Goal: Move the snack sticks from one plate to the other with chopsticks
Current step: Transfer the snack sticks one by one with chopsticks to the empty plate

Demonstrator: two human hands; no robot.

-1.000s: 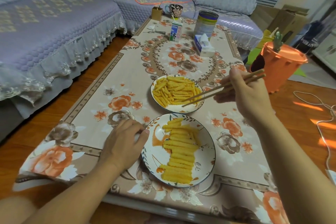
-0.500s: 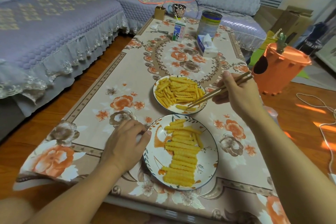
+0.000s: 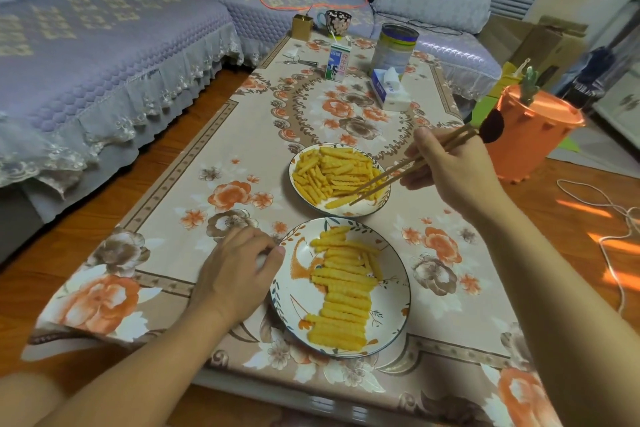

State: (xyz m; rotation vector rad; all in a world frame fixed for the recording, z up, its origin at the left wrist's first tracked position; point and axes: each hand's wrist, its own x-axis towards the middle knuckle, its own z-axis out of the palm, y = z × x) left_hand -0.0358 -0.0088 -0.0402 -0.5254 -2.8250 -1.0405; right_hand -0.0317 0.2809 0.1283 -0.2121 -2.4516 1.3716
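Two patterned plates sit on the floral table. The far plate (image 3: 298, 184) holds a loose heap of yellow ridged snack sticks (image 3: 332, 170). On the near plate (image 3: 394, 302) more sticks (image 3: 343, 291) lie stacked in a neat column. My right hand (image 3: 450, 170) grips a pair of wooden chopsticks (image 3: 398, 175), whose tips touch a single stick (image 3: 337, 202) at the far plate's front rim. Whether they pinch it I cannot tell. My left hand (image 3: 232, 274) rests on the table with its thumb against the near plate's left rim.
Toward the table's far end stand a milk carton (image 3: 337, 64), a tin can (image 3: 394, 45), a tissue pack (image 3: 389, 90), a mug (image 3: 337, 21) and a small box (image 3: 302, 26). An orange bin (image 3: 530, 139) stands on the floor at right, a sofa at left.
My right hand has drawn the chopstick tips toward me, from the heap in the middle of the far plate down to a stick at its front rim. The left hand has stayed put.
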